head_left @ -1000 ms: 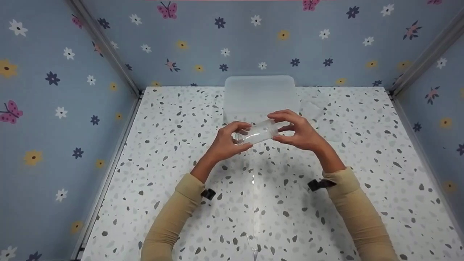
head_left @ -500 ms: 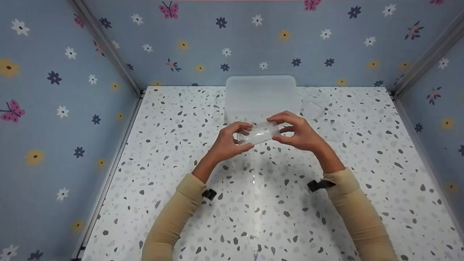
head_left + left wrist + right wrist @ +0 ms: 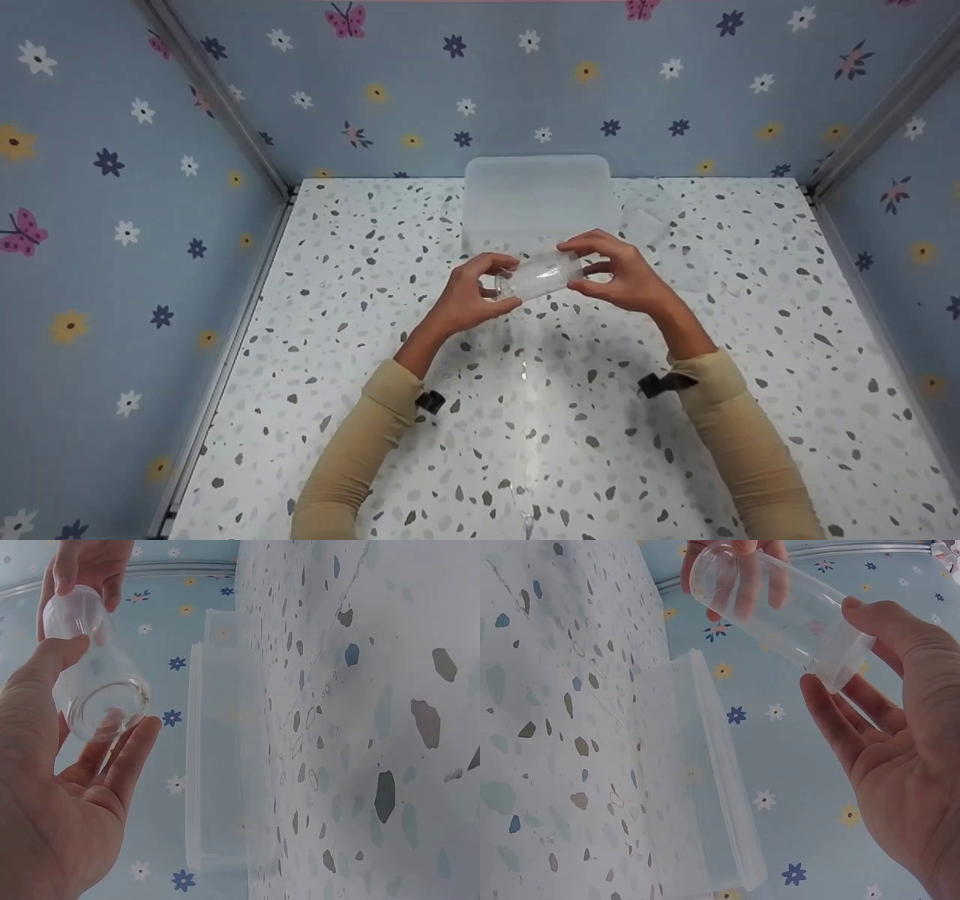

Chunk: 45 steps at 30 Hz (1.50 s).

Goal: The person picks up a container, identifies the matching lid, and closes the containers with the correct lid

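Observation:
A clear, see-through cylindrical jar (image 3: 537, 277) is held in the air between both hands, tilted with its right end a little higher in the head view. My left hand (image 3: 466, 297) grips the rounded base end, thumb on one side and fingers on the other. At the opposite end, my right hand (image 3: 622, 274) pinches the frosted cap (image 3: 843, 658) between thumb and fingertips. The right wrist view shows the jar's wall (image 3: 776, 607) as transparent, with the left fingers visible through it. Nothing shows inside the jar.
Behind the hands, a translucent plastic box with a lid (image 3: 537, 191) stands against the flowered back wall (image 3: 495, 82). Faint clear pieces, like thin plastic (image 3: 646, 227), lie to its right on the speckled table (image 3: 315, 315). Side panels border the table left and right.
The jar and my right hand have shifted slightly to the right, so the base sits a little further out between my left fingers. My left hand stays almost in place.

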### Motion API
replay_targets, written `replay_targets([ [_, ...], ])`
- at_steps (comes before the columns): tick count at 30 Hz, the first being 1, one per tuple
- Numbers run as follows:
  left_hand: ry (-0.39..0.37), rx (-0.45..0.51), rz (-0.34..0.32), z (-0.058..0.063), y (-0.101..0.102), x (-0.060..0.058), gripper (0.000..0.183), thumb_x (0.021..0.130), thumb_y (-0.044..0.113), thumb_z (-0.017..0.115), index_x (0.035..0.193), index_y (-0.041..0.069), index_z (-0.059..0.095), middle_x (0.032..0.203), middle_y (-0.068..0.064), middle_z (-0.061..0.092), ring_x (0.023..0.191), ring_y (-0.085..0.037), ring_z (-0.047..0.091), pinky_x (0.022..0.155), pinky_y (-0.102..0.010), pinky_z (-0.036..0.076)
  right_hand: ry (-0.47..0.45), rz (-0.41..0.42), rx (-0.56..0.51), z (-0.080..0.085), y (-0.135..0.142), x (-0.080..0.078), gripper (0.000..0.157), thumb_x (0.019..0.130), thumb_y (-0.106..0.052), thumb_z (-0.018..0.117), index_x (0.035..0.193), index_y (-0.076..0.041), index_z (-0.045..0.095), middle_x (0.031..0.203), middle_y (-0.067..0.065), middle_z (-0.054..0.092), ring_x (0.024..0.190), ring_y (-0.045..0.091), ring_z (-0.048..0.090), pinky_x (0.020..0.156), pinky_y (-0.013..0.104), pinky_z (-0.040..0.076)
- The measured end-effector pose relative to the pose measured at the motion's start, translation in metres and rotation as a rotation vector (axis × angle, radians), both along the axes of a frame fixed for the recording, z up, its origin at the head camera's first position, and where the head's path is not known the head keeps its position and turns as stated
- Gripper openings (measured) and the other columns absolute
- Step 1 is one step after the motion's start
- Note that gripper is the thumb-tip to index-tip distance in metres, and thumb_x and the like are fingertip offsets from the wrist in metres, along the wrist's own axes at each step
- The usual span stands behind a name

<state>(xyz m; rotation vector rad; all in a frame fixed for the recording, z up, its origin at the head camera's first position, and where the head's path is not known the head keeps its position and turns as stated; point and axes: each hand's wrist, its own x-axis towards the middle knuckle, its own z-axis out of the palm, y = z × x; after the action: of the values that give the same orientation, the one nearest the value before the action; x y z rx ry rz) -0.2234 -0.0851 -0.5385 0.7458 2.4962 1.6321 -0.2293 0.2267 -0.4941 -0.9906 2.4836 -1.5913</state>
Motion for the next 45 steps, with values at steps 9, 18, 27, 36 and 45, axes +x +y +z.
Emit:
replay_targets([
  [9,-0.006,0.026,0.023,-0.004,-0.013,0.003,0.055,0.097,0.014,0.089,0.147,0.003,0.068,0.146,-0.02,0.07,0.134,-0.038,0.074,0.103,-0.054,0.068,0.005,-0.035,-0.033,0.0,0.015,0.002,0.053,0.095,0.007,0.085,0.146,0.001,0.072,0.141,0.03,0.066,0.125,0.001,0.066,0.1,0.016,0.063],
  [18,0.005,0.004,0.051,-0.01,-0.028,0.005,0.05,0.1,0.016,0.087,0.145,0.003,0.07,0.146,-0.021,0.071,0.133,-0.045,0.072,0.103,-0.05,0.069,0.004,-0.074,-0.049,-0.003,0.029,0.006,0.053,0.095,0.008,0.084,0.146,0.001,0.072,0.141,0.026,0.067,0.123,0.001,0.067,0.1,0.016,0.063],
  [27,-0.014,0.012,0.076,-0.009,-0.036,0.008,0.049,0.099,0.015,0.088,0.144,0.005,0.07,0.145,-0.023,0.071,0.133,-0.047,0.072,0.105,-0.051,0.068,0.006,-0.11,-0.058,-0.003,0.036,0.008,0.053,0.095,0.012,0.081,0.146,0.003,0.07,0.141,0.028,0.065,0.122,-0.002,0.068,0.099,0.014,0.062],
  [36,-0.01,-0.011,0.088,-0.009,-0.037,0.007,0.048,0.1,0.016,0.087,0.144,0.005,0.071,0.145,-0.018,0.072,0.134,-0.043,0.072,0.107,-0.055,0.067,-0.022,-0.158,-0.04,-0.001,0.042,0.006,0.055,0.096,0.011,0.081,0.149,0.003,0.069,0.142,0.025,0.065,0.121,-0.001,0.067,0.099,0.013,0.062],
  [45,-0.009,-0.023,0.133,-0.012,-0.048,0.008,0.048,0.1,0.015,0.086,0.144,0.005,0.071,0.145,-0.017,0.073,0.136,-0.036,0.071,0.108,-0.056,0.066,0.003,-0.233,-0.003,0.006,0.064,-0.001,0.054,0.098,0.008,0.081,0.15,0.0,0.069,0.141,0.013,0.066,0.122,0.0,0.064,0.099,0.009,0.059],
])
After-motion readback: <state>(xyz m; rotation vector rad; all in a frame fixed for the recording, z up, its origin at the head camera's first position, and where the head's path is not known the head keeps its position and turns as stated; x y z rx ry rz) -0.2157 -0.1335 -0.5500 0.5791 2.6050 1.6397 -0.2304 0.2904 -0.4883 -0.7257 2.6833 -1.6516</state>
